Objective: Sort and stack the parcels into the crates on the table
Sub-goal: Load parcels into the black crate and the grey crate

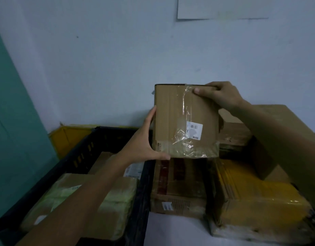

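Wall: pale blue-grey wall (pixel 100 68) behind everything, with a teal panel (pixel 11 121) at left and a sheet of paper (pixel 224 8) stuck up high.
Table: a strip of white table (pixel 171 228) shows between the black crate (pixel 142 201) and the loose parcels.
Box: brown taped box (pixel 171 118) held upright in the air, label face to the camera, its bottom edge just above a red-printed box (pixel 178 189).
Left hand: left hand (pixel 144 144) is spread at the lower left corner, fingers straight up the side and thumb along the bottom edge.
Right hand: right hand (pixel 222 95) grips the top right corner, thumb on the front and fingers curled over the top edge.
Black crate: left of the box, holding a green-taped parcel (pixel 109 210) that lies below its rim.
Yellow crate: yellow crate (pixel 68 139) behind, against the wall.
Right side: a yellow parcel (pixel 250 201) and a carton (pixel 263 160) crowd close to the box's right edge.
Room: open space lies left of the box, above the black crate.
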A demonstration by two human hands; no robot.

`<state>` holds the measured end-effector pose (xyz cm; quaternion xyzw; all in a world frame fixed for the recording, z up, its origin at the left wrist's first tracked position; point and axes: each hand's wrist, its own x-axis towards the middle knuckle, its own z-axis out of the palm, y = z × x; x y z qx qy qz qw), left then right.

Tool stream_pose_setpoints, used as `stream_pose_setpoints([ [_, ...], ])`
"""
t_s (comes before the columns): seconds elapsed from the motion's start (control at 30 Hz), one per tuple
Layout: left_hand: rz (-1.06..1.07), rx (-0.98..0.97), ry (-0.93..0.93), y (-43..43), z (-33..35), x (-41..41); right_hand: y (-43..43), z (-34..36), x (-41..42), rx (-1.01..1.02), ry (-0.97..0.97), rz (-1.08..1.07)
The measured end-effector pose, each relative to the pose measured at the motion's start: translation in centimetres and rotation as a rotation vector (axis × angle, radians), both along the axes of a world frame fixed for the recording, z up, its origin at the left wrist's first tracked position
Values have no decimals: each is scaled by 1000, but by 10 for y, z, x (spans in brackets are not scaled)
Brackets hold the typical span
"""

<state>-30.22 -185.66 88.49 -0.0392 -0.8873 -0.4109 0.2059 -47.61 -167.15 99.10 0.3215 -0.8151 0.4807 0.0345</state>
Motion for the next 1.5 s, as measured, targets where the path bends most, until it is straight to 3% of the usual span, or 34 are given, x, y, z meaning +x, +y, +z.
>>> stream_pose_setpoints([
  [0.13,44,-288,-2,4,11,4,-12,7,0,-82,23,-19],
  [0.23,64,-311,187,0,12,3,-12,17,-2,-54,62,-29],
  [0.33,156,-11,350,-5,25,-2,-10,22,5,-232,-199,267],
  [0.43,212,227,418,-12,42,-9,-16,8,16,-159,-152,485],
  [0.63,248,531,383,-28,48,-11,-19,-31,21,-48,-32,441],
  [0.7,236,644,373,-24,53,-9,-21,-37,21,-102,-15,342],
  [0.8,205,517,298,-13,44,-4,-28,-34,19,-307,-55,171],
  [0.93,183,416,290,1,20,-2,-37,-22,17,-304,-17,43],
  [1.17,296,502,414,-27,57,7,-49,0,39,-201,-98,483],
  [1.3,390,515,409,-41,69,21,-84,4,41,-117,-108,498],
  [1.5,484,493,360,-75,64,41,-147,1,38,9,29,467],
])
